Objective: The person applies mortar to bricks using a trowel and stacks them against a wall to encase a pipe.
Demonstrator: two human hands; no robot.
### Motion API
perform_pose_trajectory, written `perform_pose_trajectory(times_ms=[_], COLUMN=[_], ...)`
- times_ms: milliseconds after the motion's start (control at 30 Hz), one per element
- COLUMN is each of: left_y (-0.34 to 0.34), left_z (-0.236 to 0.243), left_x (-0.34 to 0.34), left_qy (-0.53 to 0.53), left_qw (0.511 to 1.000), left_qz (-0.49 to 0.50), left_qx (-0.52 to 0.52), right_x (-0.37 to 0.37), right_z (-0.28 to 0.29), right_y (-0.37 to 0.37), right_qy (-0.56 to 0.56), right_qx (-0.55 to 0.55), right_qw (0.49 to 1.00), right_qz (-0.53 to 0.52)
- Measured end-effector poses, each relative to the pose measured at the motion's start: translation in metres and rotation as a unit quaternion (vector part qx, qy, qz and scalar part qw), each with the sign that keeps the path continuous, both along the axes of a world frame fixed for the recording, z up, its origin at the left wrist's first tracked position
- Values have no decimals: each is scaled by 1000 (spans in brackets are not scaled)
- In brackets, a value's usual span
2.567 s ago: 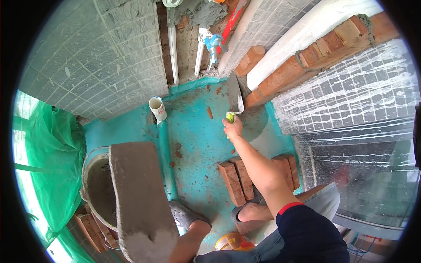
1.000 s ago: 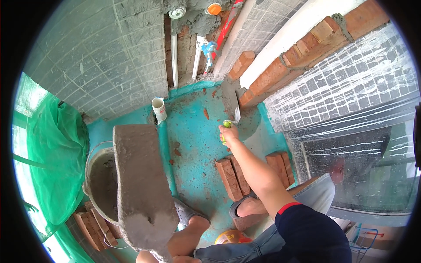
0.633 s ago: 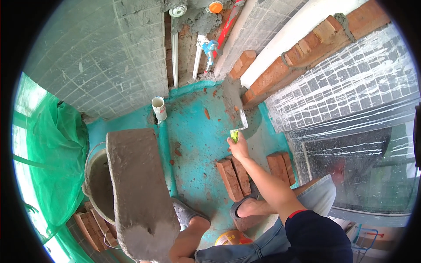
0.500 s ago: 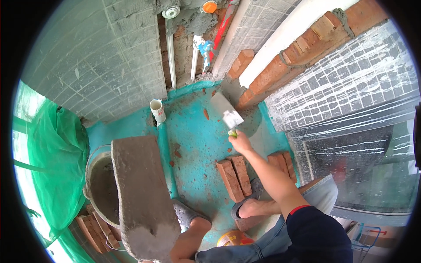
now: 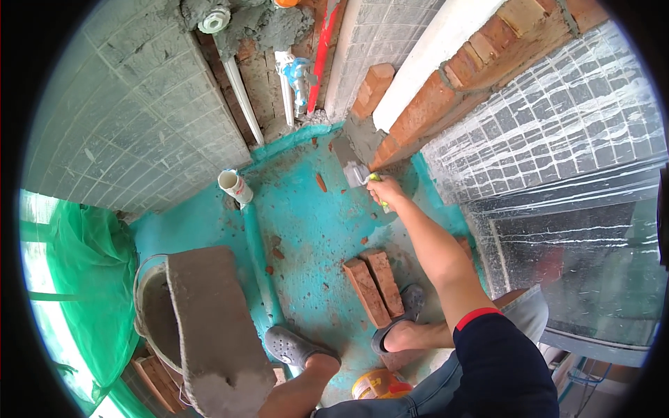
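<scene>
We see the right hand (image 5: 387, 191) closed round the green handle of a trowel (image 5: 344, 155), its flat blade reaching to the grey mortar (image 5: 362, 136) at the foot of the brickwork (image 5: 428, 108). The view is small there, so the blade seems to touch that mortar, though we would not swear to it. The left hand is out of sight; we cannot tell what it holds.

As we judge it, the work is partway along: several bricks stand joined beside the thick white pipe (image 5: 435, 66), with a single brick (image 5: 373, 89) on the pipe's other side. The mortar patch between the two shows bare on top, with no brick over it. Two loose bricks (image 5: 385, 282) lie side by side on the turquoise floor (image 5: 306, 233), near the right foot, not yet set. Plenty of mix looks left too: we have a mortar-coated slab (image 5: 216, 334) at our left, tilted partly over the bucket (image 5: 142, 322)
</scene>
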State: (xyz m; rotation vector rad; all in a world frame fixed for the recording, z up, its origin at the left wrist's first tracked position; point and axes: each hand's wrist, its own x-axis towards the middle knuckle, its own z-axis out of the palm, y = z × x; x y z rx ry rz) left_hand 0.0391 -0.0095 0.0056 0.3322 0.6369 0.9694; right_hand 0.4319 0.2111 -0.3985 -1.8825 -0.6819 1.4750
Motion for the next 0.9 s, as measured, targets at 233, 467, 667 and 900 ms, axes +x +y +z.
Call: perform_pose_trajectory(times_ms=[233, 467, 667, 900], left_y=[3, 4, -14, -16], left_z=[-11, -4, 6, -2], left_x=[4, 4, -7, -8], left_qy=[-52, -106, -43, -90], left_qw=[998, 994, 999, 996], left_qz=[-17, -13, -8, -5], left_qx=[30, 18, -30, 19], right_x=[-18, -30, -32, -29], right_z=[5, 7, 10, 21], right_y=[-5, -28, -67, -54], right_qy=[-25, -76, -287, -292], right_qx=[23, 88, 112, 23], right_qw=[998, 990, 951, 949], right_qz=[-50, -75, -2, 117])
